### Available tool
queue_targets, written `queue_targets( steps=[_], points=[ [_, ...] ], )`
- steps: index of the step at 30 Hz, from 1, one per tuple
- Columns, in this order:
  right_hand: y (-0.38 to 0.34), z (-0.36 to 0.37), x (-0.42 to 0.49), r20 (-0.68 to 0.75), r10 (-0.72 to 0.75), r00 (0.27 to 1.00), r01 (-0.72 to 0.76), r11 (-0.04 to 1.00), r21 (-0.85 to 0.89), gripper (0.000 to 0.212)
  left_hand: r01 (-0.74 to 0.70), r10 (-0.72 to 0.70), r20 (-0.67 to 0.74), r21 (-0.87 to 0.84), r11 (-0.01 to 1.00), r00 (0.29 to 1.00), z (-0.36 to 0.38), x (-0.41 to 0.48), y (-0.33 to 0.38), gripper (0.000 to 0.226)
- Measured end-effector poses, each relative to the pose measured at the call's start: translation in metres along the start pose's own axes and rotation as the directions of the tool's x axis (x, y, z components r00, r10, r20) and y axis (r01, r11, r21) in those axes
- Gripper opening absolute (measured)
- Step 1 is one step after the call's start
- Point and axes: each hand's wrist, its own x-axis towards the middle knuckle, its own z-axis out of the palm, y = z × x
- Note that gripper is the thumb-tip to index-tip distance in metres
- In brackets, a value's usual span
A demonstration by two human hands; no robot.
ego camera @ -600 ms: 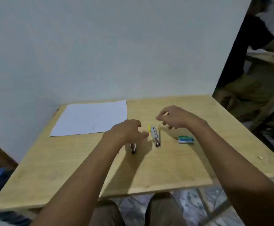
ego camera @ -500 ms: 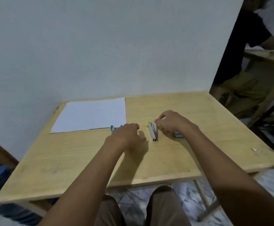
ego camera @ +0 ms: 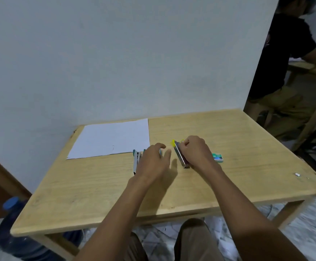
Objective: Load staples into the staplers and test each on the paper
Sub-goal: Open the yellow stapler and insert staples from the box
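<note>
A white sheet of paper point(ego camera: 110, 138) lies at the back left of the wooden table point(ego camera: 89, 194). Just in front of its near right corner lies a teal stapler point(ego camera: 136, 161). My left hand point(ego camera: 152, 162) lies over that stapler with the fingers fairly straight and hides most of it. A yellow and metal stapler point(ego camera: 179, 156) lies a little to the right. My right hand point(ego camera: 194, 153) grips it from the right side, fingers curled at its far yellow end. Partly hidden behind my right wrist is a small green staple box point(ego camera: 218, 157).
A pale wall stands close behind the table. On the floor at the lower left is a blue water bottle point(ego camera: 12, 232). A small white scrap point(ego camera: 296, 174) lies near the table's right edge. Another person point(ego camera: 285, 63) sits at a second table on the far right.
My left hand has uncurled and shifted right, uncovering the teal stapler's left side. My right hand has come down and closed on the yellow stapler. The staple box shows again.
</note>
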Motion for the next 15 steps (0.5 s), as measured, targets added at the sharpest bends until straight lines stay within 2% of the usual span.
queue_targets(
  steps=[3,5,11,15],
  points=[
    [-0.007,0.0,-0.018,-0.057,-0.059,0.997,0.069,0.977,0.203,0.022,0.056,-0.051,0.023,-0.255,0.965,0.998,-0.002,0.001,0.014,0.039],
    [-0.012,0.002,-0.028,-0.098,-0.102,0.99,0.124,0.959,0.257,0.02,0.051,-0.041,0.036,-0.356,0.933,0.999,-0.005,0.002,0.018,0.041],
    [-0.017,0.005,-0.036,-0.178,-0.159,0.971,0.209,0.924,0.319,0.018,-0.024,-0.002,-0.065,-0.395,0.918,0.998,-0.011,0.007,0.01,0.049],
    [-0.023,0.01,-0.035,-0.228,-0.157,0.961,0.231,0.909,0.346,0.018,-0.094,0.038,-0.146,-0.4,0.912,0.988,-0.015,0.0,0.009,0.042]
  ],
)
